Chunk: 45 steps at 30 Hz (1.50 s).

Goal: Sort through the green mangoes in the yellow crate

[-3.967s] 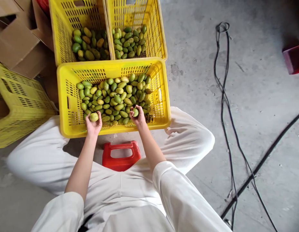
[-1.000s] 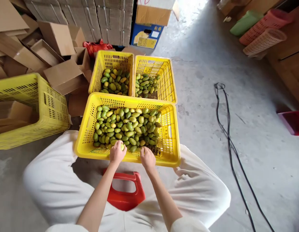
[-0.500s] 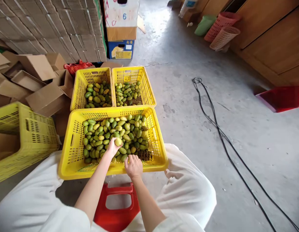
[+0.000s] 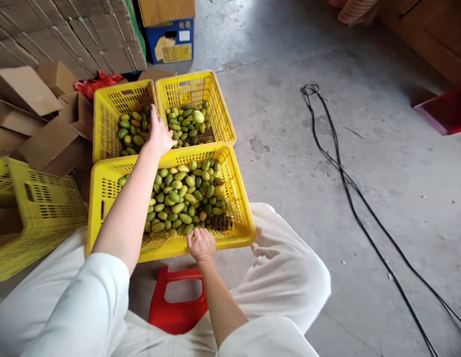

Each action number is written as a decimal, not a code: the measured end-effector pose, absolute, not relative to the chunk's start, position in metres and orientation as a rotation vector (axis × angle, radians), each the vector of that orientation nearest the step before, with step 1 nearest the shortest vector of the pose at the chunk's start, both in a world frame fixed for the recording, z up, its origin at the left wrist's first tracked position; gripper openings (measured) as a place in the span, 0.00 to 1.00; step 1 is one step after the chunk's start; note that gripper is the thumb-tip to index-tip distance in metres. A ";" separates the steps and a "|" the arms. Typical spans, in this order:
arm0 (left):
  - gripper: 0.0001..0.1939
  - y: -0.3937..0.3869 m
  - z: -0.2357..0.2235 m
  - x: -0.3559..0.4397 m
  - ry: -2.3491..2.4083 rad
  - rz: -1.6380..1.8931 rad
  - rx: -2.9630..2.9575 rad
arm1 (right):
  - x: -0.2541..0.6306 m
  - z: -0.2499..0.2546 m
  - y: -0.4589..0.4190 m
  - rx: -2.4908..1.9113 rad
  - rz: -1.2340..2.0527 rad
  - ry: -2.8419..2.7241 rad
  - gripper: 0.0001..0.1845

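My left hand (image 4: 160, 133) reaches over the divide between the two back crates, fingers spread and nothing in it. A pale green oval fruit (image 4: 198, 116), like a small mango, shows over the back right crate (image 4: 223, 111), apart from the hand; whether it is airborne or resting I cannot tell. Smaller green fruits lie below it. Green and yellow fruits also lie in the back left crate (image 4: 103, 116), partly behind my hand. My right hand (image 4: 201, 243) has its fingers curled over the near rim of the front yellow crate (image 4: 237, 240), which holds many fruits (image 4: 181, 198).
A red plastic stool (image 4: 178, 310) stands below the front crate, between my legs. Another yellow crate (image 4: 47, 198) and loose cardboard boxes (image 4: 47, 144) are at left. Behind stand stacked cartons (image 4: 85, 34) and a blue box (image 4: 170, 42). A black cable (image 4: 342, 171) crosses the floor at right.
My left hand has moved from the front crate forward to the back crates and let go of the fruit it held. My right hand stays at the near rim. The view has tilted down.
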State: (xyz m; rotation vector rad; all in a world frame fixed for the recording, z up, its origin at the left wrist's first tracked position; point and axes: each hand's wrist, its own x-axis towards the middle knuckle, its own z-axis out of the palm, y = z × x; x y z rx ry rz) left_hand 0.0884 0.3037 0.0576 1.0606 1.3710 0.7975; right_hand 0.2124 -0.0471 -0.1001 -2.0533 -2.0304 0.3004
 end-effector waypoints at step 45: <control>0.19 0.017 -0.167 0.031 1.686 0.511 1.060 | 0.177 -0.176 0.045 -1.629 0.757 -2.609 0.29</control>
